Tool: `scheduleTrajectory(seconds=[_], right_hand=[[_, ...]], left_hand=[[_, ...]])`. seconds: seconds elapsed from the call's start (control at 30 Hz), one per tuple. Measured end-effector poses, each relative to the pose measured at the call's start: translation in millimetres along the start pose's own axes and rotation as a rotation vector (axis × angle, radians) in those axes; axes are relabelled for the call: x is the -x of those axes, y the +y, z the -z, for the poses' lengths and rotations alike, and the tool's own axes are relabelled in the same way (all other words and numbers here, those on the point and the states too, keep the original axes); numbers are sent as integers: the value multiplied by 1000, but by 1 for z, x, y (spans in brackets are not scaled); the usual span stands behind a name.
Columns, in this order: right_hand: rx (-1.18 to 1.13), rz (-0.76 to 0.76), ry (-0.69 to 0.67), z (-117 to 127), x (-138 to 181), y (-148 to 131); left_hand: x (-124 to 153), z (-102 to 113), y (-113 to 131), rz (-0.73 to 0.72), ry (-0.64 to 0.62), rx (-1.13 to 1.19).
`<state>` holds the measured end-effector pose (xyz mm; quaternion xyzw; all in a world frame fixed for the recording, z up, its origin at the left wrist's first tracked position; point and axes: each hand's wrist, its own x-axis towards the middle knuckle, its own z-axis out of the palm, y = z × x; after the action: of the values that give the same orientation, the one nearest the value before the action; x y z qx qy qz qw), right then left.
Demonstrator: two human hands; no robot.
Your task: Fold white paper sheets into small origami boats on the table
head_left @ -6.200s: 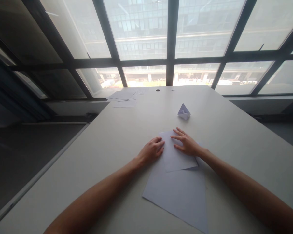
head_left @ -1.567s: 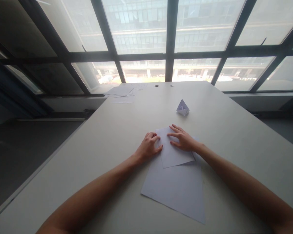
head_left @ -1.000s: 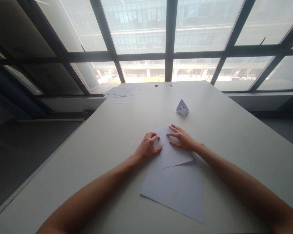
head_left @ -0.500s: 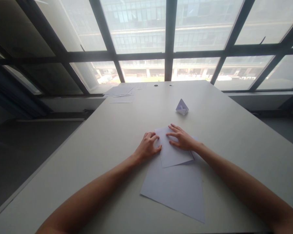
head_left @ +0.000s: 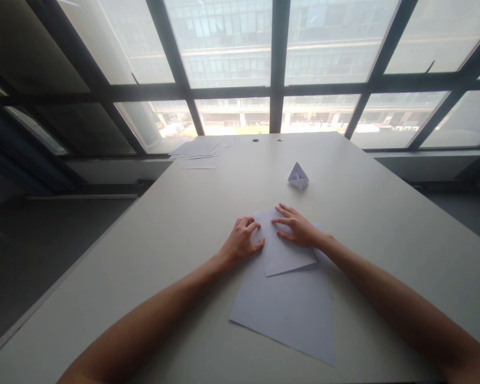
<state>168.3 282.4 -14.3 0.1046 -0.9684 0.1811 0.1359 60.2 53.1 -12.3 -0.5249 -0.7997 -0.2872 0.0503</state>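
Right hand (head_left: 300, 230) lies flat, fingers spread, on a folded sheet (head_left: 285, 257) atop a larger sheet (head_left: 288, 314) on the bench (head_left: 176, 240) — left hand (head_left: 242, 242) curls at its left edge; whether it grips, I cannot tell.

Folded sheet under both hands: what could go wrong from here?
1. The folded sheet lies on loose flat paper, not on the bare table; pressing could make it slide and skew the crease.
2. The left hand touches only its left edge, while the right hand lies flat on top; uneven pressure may turn it.
3. The small folded paper figure stands beyond the hands; a forward sweep might knock it.
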Motion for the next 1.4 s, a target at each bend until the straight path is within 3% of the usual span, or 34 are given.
scheduleTrajectory(seconds=[0.57,1.4], right_hand=[[-23,6,8,0,-1,0],[-22,27,-6,0,-3,-3]], left_hand=[[3,1,4,32,1,-115],[2,1,4,101,21,-108]])
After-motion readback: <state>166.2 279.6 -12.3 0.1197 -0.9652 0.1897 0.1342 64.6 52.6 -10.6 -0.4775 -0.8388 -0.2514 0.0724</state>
